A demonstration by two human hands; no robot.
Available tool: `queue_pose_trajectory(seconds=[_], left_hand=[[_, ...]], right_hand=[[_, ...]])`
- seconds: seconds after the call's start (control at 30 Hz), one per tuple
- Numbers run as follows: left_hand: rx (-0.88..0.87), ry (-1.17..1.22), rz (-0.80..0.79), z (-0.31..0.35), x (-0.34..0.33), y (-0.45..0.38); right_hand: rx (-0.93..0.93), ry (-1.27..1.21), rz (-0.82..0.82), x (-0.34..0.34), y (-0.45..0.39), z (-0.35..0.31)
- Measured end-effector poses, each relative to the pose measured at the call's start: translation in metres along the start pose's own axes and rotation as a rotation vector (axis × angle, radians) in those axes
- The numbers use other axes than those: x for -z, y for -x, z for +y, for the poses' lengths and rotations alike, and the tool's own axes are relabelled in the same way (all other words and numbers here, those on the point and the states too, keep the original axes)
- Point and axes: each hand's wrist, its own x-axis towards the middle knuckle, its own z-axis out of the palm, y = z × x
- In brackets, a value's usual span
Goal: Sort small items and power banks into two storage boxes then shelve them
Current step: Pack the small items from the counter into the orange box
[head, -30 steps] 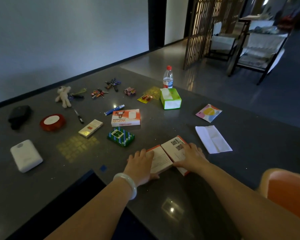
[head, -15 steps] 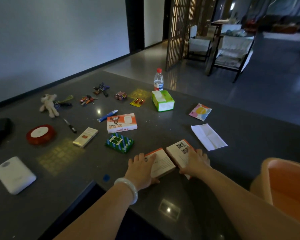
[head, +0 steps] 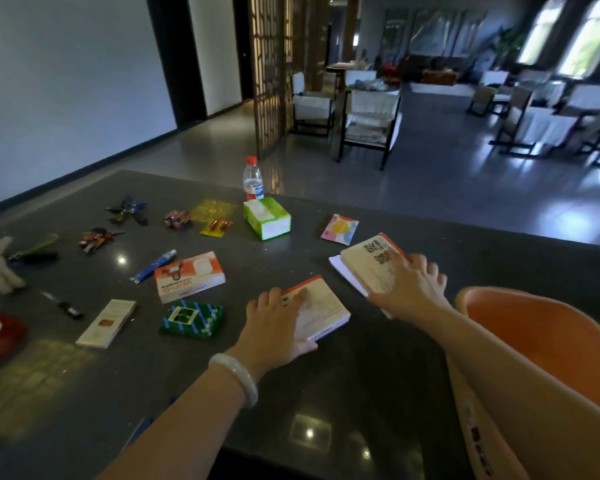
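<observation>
My left hand [head: 278, 327] lies over the near-left corner of one flat carton [head: 321, 308], fingers spread across its pale printed face and the thumb tucked against its near edge, so the grip is a light clasp rather than a full lift. My right hand [head: 407, 287] has the second carton [head: 369, 263] pinched, fingers curled over its far edge; that box sits tilted, its far end raised over a folded white paper [head: 336, 268], and I cannot tell whether its near end touches the dark speckled tabletop [head: 326, 393]. Both cartons are thin cardboard with orange trim, the right one carrying square printed codes. I judge them to be boxed power banks: stiff, smooth-faced, denser than they look, likely to slide on the polished stone. Best taken by the long edges, thumb under one side and fingers over the other, since the glossy faces offer little purchase. The orange storage box [head: 541, 344] stands just beside my right forearm, its rounded plastic rim smooth and slightly flexible by the look of it. Further left lie a third orange-and-white carton [head: 189, 276], a green patterned pack [head: 192, 318], a slim cream pack [head: 106, 323], a blue tube [head: 153, 266] and a green tissue box [head: 266, 218], all light goods.
</observation>
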Motion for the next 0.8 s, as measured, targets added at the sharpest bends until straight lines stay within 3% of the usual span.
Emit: queue_pose_trajectory(seconds=[0.33,0.6,0.8], left_hand=[[-0.221,0.012,-0.011,0.125,0.036,-0.049],[-0.375,0.055,-0.090,0.243,0.028,-0.065],[-0.429,0.088,-0.146,0.306,0.009,-0.070]], right_hand=[[-0.075,0.068,0.125,0.069,0.017,0.119],[-0.112,0.033,0.139,0.099,0.032,0.257],[-0.044,-0.010,0.093,0.098,0.026,0.302]])
